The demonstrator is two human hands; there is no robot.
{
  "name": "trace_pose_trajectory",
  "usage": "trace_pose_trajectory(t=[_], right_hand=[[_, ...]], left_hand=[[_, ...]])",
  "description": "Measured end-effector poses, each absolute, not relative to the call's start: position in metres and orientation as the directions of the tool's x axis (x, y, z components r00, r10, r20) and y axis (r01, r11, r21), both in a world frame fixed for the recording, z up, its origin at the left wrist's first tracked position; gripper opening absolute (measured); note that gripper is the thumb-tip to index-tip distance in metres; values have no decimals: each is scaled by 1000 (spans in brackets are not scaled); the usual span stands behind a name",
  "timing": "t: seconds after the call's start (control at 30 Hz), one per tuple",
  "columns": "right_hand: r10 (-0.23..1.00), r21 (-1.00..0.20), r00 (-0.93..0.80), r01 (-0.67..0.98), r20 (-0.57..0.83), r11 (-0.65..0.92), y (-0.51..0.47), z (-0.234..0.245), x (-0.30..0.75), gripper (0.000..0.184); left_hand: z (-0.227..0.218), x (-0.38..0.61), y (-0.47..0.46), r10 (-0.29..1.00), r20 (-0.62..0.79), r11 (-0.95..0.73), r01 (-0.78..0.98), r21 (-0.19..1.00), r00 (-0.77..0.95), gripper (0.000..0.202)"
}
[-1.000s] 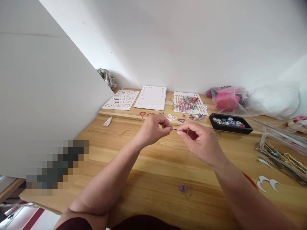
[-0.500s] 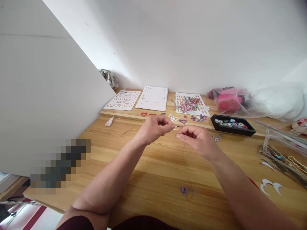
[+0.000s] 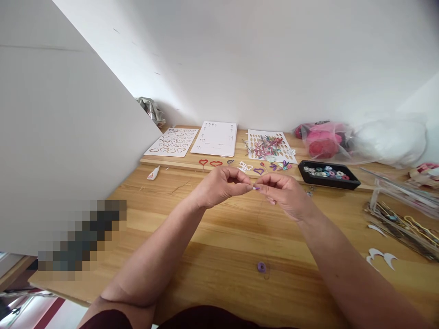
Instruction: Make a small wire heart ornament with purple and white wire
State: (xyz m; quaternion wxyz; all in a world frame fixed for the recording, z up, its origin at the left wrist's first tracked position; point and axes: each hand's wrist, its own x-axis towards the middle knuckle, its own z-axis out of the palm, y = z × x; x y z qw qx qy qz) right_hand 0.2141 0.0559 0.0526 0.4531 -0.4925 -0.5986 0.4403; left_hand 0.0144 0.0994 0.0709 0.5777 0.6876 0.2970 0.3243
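Observation:
My left hand [image 3: 224, 188] pinches a small white piece with purple on it [image 3: 255, 188], mostly hidden by the fingertips. Its kind I cannot make out. My right hand [image 3: 284, 194] is closed at the other end of that piece, thumb against forefinger. From there a fine thread [image 3: 259, 214] hangs toward the tabletop. Below the hands lies a small purple thread bobbin [image 3: 261, 267] with a loose strand beside it. Just beyond the hands are a purple heart outline [image 3: 258, 171], red outline shapes [image 3: 216, 163] and white cut-outs [image 3: 244, 166].
Cut-out paper sheets [image 3: 171, 142] lie on the raised back board. A black tray [image 3: 328, 175] holds several bobbins. At right are a clear box [image 3: 404, 219] of tools and white crescents [image 3: 390, 261]. A glue bottle [image 3: 153, 173] lies at left.
My right hand has moved up and in, so its fingertips now meet those of my left hand at the small piece. The view has shifted slightly.

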Motion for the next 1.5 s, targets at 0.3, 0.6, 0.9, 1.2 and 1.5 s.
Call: trace_pose_trajectory(t=[0.3, 0.6, 0.9, 1.2, 1.5], right_hand=[[965, -821, -77, 512, 250, 254, 35, 66, 207, 17], [986, -948, -77, 274, 149, 164, 56, 55, 218, 25], [976, -854, -102, 472, 192, 217, 40, 58, 207, 20], [953, -847, -67, 444, 294, 293, 48, 63, 217, 20], [989, -951, -91, 279, 114, 135, 55, 47, 210, 28]], left_hand=[[68, 16, 100, 852, 228, -372, 239, 897, 472, 6], [72, 15, 97, 778, 85, -165, 72, 984, 623, 14], [66, 17, 102, 883, 231, -343, 225, 912, 408, 9], [72, 14, 96, 757, 101, -277, 177, 944, 645, 10], [66, 18, 103, 862, 120, -152, 25, 988, 493, 19]])
